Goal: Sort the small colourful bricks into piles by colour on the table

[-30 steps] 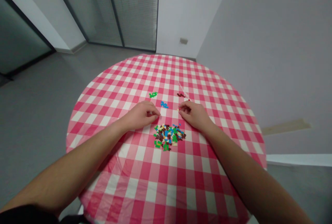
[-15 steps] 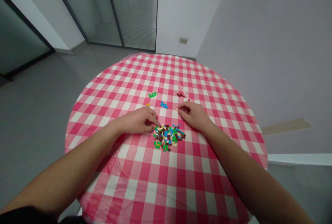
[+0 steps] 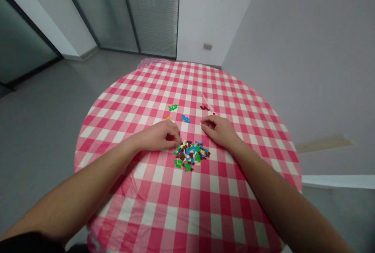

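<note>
A mound of tiny multicoloured plastic bricks (image 3: 191,156) lies on the checked cloth in front of me, mixing green, blue, brown, cream and yellow pieces. My left hand (image 3: 158,136) rests at the mound's upper left edge, fingers curled and tips touching the pieces. My right hand (image 3: 218,130) lies on the cloth just above the mound's right side, fingers curled. Farther out are small groups of green bricks (image 3: 173,107), blue bricks (image 3: 185,118) and dark brown bricks (image 3: 204,108). A yellow brick (image 3: 168,118) and a red brick (image 3: 213,113) lie singly.
The round table's pink-and-white gingham cloth (image 3: 181,202) hangs over its edge on all sides. Grey floor surrounds the table, with a pale wall (image 3: 293,50) to the right and a glass partition with blinds (image 3: 149,11) behind.
My left hand has moved down from above the mound to its upper left edge, uncovering a yellow brick. My right hand has barely moved.
</note>
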`<act>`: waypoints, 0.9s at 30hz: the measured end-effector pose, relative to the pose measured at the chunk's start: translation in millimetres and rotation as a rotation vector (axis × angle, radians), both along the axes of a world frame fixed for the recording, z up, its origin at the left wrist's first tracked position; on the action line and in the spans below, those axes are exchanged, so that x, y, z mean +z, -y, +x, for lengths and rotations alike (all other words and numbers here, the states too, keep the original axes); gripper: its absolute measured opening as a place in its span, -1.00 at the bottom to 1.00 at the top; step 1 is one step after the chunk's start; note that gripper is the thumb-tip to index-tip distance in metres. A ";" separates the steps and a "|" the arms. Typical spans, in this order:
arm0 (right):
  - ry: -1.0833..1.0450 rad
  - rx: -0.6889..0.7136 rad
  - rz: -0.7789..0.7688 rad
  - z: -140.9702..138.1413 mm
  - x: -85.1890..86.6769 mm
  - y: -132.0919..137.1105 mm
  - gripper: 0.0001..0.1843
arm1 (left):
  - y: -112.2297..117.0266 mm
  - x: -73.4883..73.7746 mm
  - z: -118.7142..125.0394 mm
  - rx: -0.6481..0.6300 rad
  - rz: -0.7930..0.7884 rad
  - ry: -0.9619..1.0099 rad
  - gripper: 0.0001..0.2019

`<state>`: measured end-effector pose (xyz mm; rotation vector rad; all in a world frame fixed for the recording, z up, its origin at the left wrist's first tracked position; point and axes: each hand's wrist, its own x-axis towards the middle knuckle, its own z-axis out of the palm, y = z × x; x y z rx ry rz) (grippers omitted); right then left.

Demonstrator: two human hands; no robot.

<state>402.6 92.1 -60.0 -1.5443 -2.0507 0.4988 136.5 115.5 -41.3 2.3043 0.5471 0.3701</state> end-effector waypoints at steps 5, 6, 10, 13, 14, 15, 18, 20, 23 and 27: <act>0.001 0.017 0.026 1.0 -3.2 -0.7 -0.79 | -6.1 -3.5 -5.3 0.194 -0.042 0.144 -0.89; -0.001 0.019 0.033 1.2 -3.7 -0.9 -0.79 | -6.9 -3.7 -5.5 0.239 -0.045 0.173 -0.88; -0.003 0.021 0.043 1.3 -4.0 -0.9 -0.79 | -8.0 -2.5 -4.8 0.370 -0.044 0.208 -0.87; -0.011 0.022 0.042 1.3 -3.4 -0.2 -0.79 | -9.1 -2.9 -5.1 0.434 -0.015 0.194 -0.85; -0.016 0.021 0.041 1.2 -3.1 0.1 -0.79 | -10.2 -3.9 -5.6 0.455 -0.004 0.193 -0.83; -0.020 0.019 0.040 1.1 -2.9 0.4 -0.79 | -11.7 -5.2 -6.2 0.477 0.006 0.195 -0.82; -0.021 0.020 0.033 0.9 -2.5 0.9 -0.79 | -19.4 -11.0 -9.1 0.582 0.047 0.180 -0.79; -0.014 0.020 0.027 0.9 -2.3 1.0 -0.78 | -26.3 -15.5 -11.8 0.698 0.099 0.137 -0.77; -0.016 0.017 0.023 1.2 -2.1 1.0 -0.78 | -36.3 -21.8 -16.0 0.863 0.203 0.078 -0.78; -0.013 0.017 0.015 1.3 -1.6 1.5 -0.78 | -42.8 -26.9 -18.1 0.885 0.297 -0.011 -0.78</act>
